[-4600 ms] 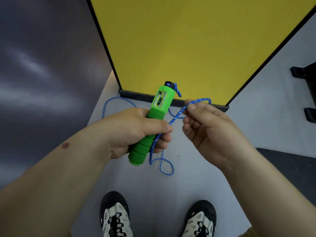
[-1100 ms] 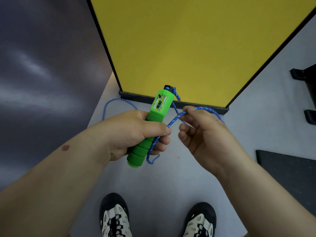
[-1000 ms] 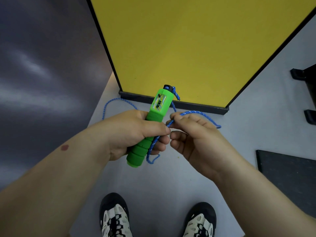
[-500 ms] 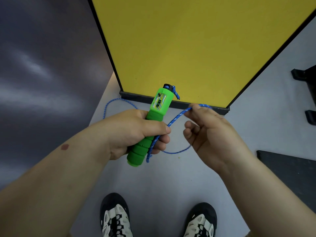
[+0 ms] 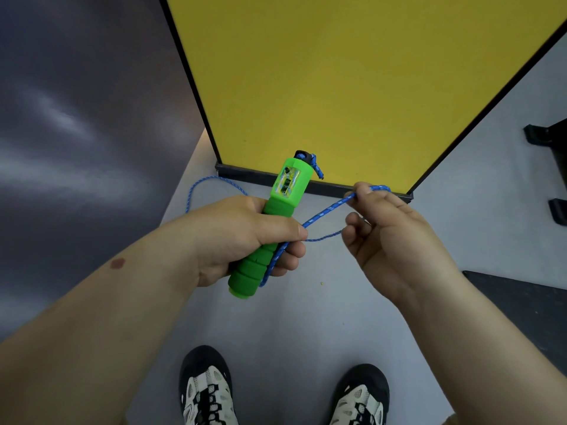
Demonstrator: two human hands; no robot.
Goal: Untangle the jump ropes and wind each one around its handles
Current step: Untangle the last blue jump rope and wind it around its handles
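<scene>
Your left hand (image 5: 245, 240) is wrapped tight around the green handle (image 5: 270, 231), in the middle of the frame. Your thumb lies across the front of it and pins the blue rope (image 5: 325, 211) against the foam. Your right hand (image 5: 395, 240) is just to the right. Its thumb and first finger pinch the rope near the top of the hand, and the other fingers are curled in loosely below.

From your right hand the rope runs down and left to your left thumb, then along the foam part toward the bottom of the handle. A second thin strand goes from under your right fingers back to the left hand. The rope also comes out of the black cap at the top of the handle, and a loop of it lies on the gray floor (image 5: 306, 317) at the middle left, near the foot of the yellow board (image 5: 352, 87).

The rope looks thin, soft and floppy, so it will bend any way and can slip if you let it go loose. Keep it a little tight as you wind. The foam looks squishy and easy to grip. Hold the handle there, not on the hard top with the little window.

Your shoes (image 5: 208, 391) are at the bottom of the frame.
</scene>
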